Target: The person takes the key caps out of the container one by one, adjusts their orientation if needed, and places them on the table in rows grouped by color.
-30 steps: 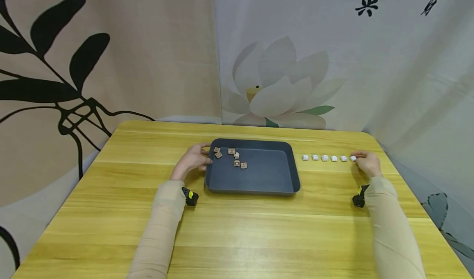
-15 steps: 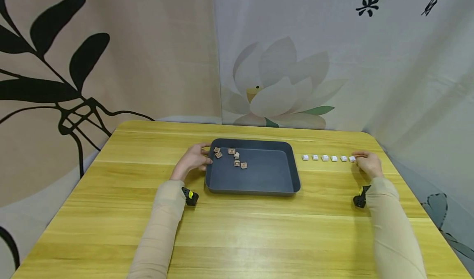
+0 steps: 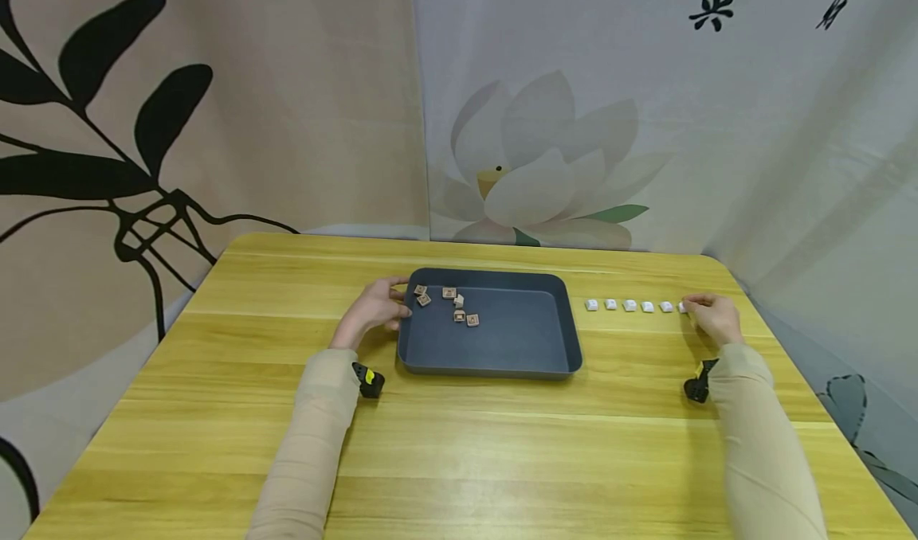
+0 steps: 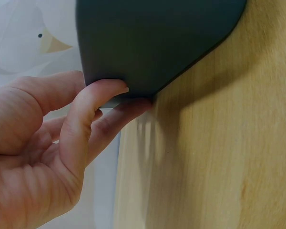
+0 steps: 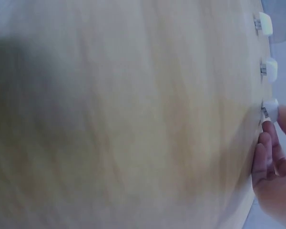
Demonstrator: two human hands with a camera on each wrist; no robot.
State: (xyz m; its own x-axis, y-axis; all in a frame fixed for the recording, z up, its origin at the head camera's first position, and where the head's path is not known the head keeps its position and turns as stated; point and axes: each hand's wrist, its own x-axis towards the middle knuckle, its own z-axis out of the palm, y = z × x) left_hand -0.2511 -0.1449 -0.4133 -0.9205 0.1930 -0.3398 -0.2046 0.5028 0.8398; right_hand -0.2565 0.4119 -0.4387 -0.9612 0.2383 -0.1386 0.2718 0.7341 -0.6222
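While the left hand grips the dark grey tray near its far left corner, the right hand pinches the rightmost white keycap near the right edge of the table. Five more keycaps: in line between it and the tray. Six brown blocks: inside the tray's left half.

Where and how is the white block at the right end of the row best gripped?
Probably by its near and far sides, in a finger-and-thumb pinch from the right: the end block is small, and the neighbouring white block stands on its left. The right hand is on that outer side.
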